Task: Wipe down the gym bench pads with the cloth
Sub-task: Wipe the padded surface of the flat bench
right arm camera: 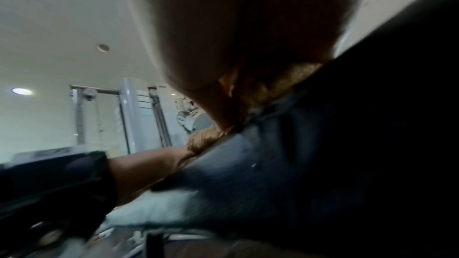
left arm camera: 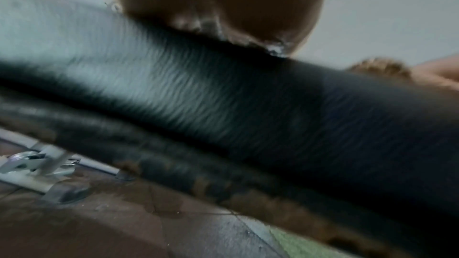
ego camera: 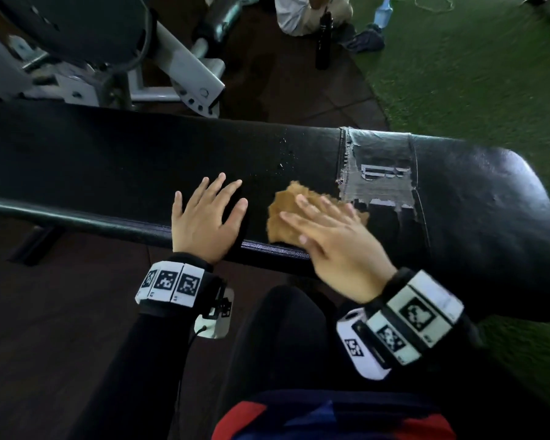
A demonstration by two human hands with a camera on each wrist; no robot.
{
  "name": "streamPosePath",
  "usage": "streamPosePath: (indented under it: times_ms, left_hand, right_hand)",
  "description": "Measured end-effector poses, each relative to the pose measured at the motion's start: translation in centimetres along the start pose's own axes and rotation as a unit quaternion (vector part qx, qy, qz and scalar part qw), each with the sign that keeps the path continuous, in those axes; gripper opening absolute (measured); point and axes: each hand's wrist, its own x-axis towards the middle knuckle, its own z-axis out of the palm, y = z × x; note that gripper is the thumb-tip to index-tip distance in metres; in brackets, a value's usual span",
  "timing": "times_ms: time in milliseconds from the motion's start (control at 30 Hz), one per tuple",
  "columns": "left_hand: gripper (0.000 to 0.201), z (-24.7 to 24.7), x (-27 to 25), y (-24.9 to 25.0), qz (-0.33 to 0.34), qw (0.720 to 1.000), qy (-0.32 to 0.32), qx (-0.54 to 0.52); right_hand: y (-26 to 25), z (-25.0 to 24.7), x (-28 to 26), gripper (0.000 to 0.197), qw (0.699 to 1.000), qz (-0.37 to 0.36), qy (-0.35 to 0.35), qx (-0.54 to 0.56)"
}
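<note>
Pressing the tan cloth point(ego camera: 286, 214) flat on the black bench pad point(ego camera: 108, 160) with straight, slightly spread fingers, the right hand point(ego camera: 334, 246) pins it near the pad's front edge, just left of the grey tape patch point(ego camera: 378, 173). Left hand point(ego camera: 204, 217) lies palm down, fingers splayed wide, holding nothing, beside the cloth, likely bracing. Open pad runs far left and behind, with droplets point(ego camera: 283, 154) there; hands are nearly touching, so leftward strokes look cramped.

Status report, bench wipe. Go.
Right hand flat on cloth, pressing it to bench pad. Left hand flat on pad. Taped patch just ahead.
</note>
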Motion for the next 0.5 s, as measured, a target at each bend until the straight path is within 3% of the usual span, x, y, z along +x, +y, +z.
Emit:
streamPosePath:
  times_ms: [100, 200, 267, 367, 500]
  left_hand:
    - [0.046, -0.7, -1.4, 1.3, -0.047, 0.992, 0.011, -0.114]
    - [0.049, -0.8, -3.9, 4.2, -0.085, 0.987, 0.014, -0.134]
    - [0.052, -0.4, -5.5, 6.8, -0.097, 0.989, 0.015, -0.112]
    - [0.063, 0.9, -7.0, 10.7, -0.097, 0.993, 0.016, -0.072]
    - [0.091, 2.4, -6.9, 13.1, -0.123, 0.992, 0.009, -0.020]
  right_hand:
    - [-1.2, 0.7, -1.4, 0.048, 0.998, -0.054, -0.017, -0.004]
    - [-0.5, -0.1, -2.1, 0.051, 0.994, -0.075, -0.021, 0.075]
    - [0.7, -0.7, -2.2, 0.050, 0.989, -0.052, 0.027, 0.133]
    - [2.9, -0.9, -2.3, 0.044, 0.988, 0.020, 0.105, 0.113]
    - [5.2, -0.7, -2.6, 0.044, 0.992, 0.063, 0.108, 0.033]
